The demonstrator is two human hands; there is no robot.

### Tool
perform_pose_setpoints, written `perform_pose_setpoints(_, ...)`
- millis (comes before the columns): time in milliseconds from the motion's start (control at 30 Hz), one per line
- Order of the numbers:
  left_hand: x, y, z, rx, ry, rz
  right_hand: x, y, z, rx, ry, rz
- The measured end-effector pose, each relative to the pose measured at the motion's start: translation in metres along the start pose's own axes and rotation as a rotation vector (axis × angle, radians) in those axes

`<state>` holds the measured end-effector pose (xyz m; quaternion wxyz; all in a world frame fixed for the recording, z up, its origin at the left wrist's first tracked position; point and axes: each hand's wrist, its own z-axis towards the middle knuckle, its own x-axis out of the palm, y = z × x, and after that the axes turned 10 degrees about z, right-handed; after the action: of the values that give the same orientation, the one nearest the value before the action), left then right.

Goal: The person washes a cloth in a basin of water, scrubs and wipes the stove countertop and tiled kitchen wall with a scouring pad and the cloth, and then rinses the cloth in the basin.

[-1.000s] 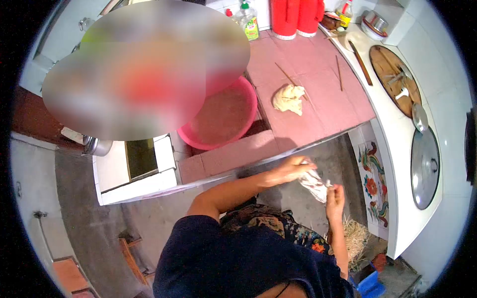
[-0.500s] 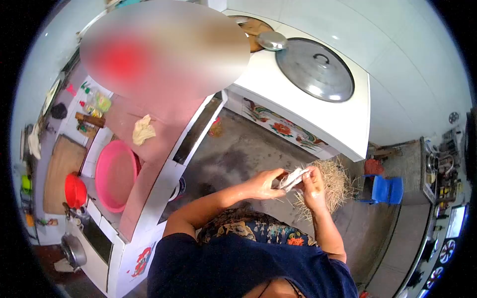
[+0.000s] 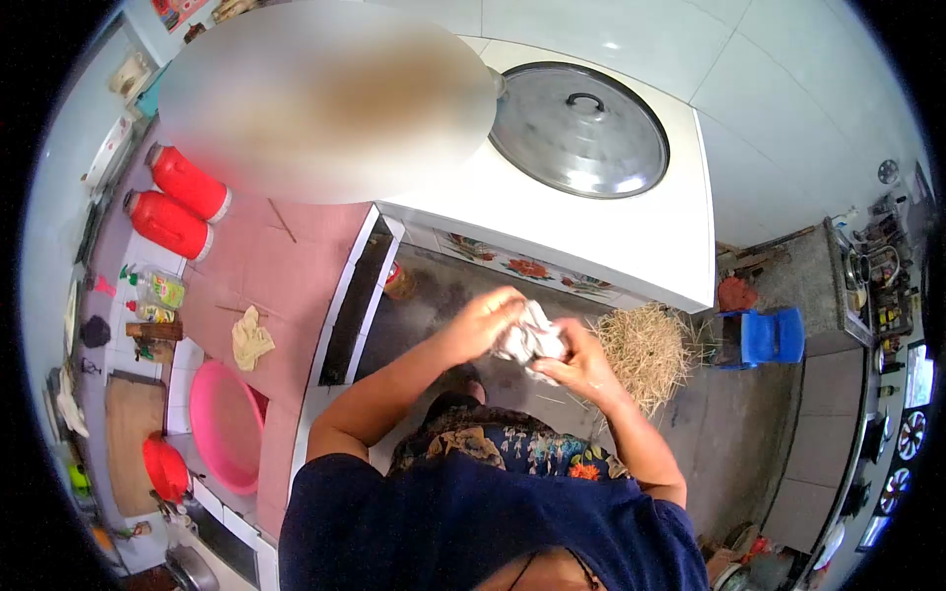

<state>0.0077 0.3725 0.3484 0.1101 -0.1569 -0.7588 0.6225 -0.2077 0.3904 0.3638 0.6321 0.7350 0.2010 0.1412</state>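
A crumpled whitish-grey cloth [image 3: 529, 337] is bunched up between both hands in front of my torso. My left hand [image 3: 488, 320] grips its upper left side, fingers curled round it. On the lower right, my right hand [image 3: 583, 362] pinches the cloth with thumb and fingers. The cloth is held in the air above the floor, near the front of the white stove counter.
A large lidded wok [image 3: 591, 128] sits in the white stove [image 3: 552, 231]. Straw [image 3: 645, 357] lies on the floor beside a blue chair [image 3: 774, 337]. Left, the pink counter [image 3: 296, 286] bears a yellow cloth [image 3: 251, 340], red flasks [image 3: 177, 225] and a pink basin [image 3: 227, 426]. A blur hides the upper left.
My hands have moved up and left with the cloth, which is now more bunched. My view has shifted, bringing the red flasks into sight.
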Motion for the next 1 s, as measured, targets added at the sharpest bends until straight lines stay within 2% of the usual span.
perform_pose_setpoints(33, -0.013, 0.001, 0.009, 0.047, -0.012, -0.147, -0.006, -0.01, 0.016, -0.02, 0.009, -0.192)
perform_pose_setpoints(67, -0.028, 0.004, 0.018, 0.071, 0.105, -0.4, -0.012, -0.026, 0.031, -0.035, 0.019, -0.382)
perform_pose_setpoints(100, -0.036, -0.007, 0.023, 0.061, 0.065, -0.471, -0.011, -0.025, 0.049, -0.273, -0.126, -0.304)
perform_pose_setpoints(133, -0.045, -0.018, 0.029, 0.054, 0.023, -0.538, -0.016, -0.019, 0.061, -0.127, -0.236, -0.188)
perform_pose_setpoints(200, -0.072, -0.02, 0.046, 0.07, 0.025, -0.441, -0.027, -0.02, 0.09, -0.074, -0.324, 0.221)
perform_pose_setpoints(267, -0.078, -0.028, 0.056, 0.098, 0.015, -0.337, -0.013, -0.016, 0.105, -0.079, -0.197, 0.203)
perform_pose_setpoints(333, -0.08, -0.039, 0.056, -0.096, 0.205, -0.118, 0.018, -0.011, 0.122, -0.109, -0.072, 0.248)
perform_pose_setpoints(400, -0.081, -0.032, 0.063, 0.165, 0.075, 0.175, 0.019, -0.02, 0.136, 0.001, 0.144, 0.265)
perform_pose_setpoints(433, -0.09, -0.031, 0.065, 0.185, 0.031, 0.15, 0.014, -0.027, 0.144, 0.009, 0.222, 0.132)
perform_pose_setpoints(500, -0.107, -0.031, 0.067, 0.203, -0.024, 0.093, 0.001, -0.061, 0.151, 0.058, 0.204, -0.11)
perform_pose_setpoints(533, -0.106, -0.028, 0.067, 0.18, 0.012, 0.091, -0.004, -0.072, 0.152, 0.09, 0.195, -0.23)
perform_pose_setpoints(600, -0.097, -0.029, 0.07, 0.136, 0.084, 0.081, -0.011, -0.06, 0.156, 0.157, -0.051, -0.378)
perform_pose_setpoints(633, -0.09, -0.036, 0.07, 0.041, 0.141, 0.197, -0.014, -0.055, 0.159, 0.186, -0.175, -0.454)
perform_pose_setpoints(667, -0.08, -0.022, 0.074, 0.098, 0.101, 0.151, -0.018, -0.057, 0.166, 0.353, -0.299, -0.048)
perform_pose_setpoints(733, -0.068, 0.005, 0.091, 0.312, -0.063, -0.022, -0.03, -0.053, 0.185, 0.036, -0.451, 0.293)
perform_pose_setpoints(800, -0.084, -0.002, 0.094, 0.163, -0.13, -0.185, -0.039, -0.036, 0.219, -0.165, -0.475, 0.16)
perform_pose_setpoints(833, -0.095, 0.007, 0.099, 0.168, -0.238, -0.214, -0.037, -0.021, 0.242, -0.072, -0.479, 0.257)
perform_pose_setpoints(867, -0.105, 0.014, 0.104, 0.176, -0.35, -0.24, -0.03, -0.004, 0.268, -0.091, -0.413, 0.252)
perform_pose_setpoints(900, -0.118, 0.013, 0.108, 0.074, -0.455, -0.257, -0.02, -0.004, 0.299, -0.203, -0.347, 0.25)
perform_pose_setpoints(933, -0.139, 0.029, 0.111, -0.001, -0.498, -0.178, -0.013, -0.014, 0.335, -0.261, -0.298, 0.038)
perform_pose_setpoints(967, -0.155, 0.047, 0.113, 0.035, -0.56, -0.144, 0.004, 0.01, 0.353, -0.233, -0.202, -0.206)
perform_pose_setpoints(1000, -0.169, 0.067, 0.116, 0.073, -0.624, -0.111, 0.012, -0.002, 0.383, -0.263, -0.12, -0.448)
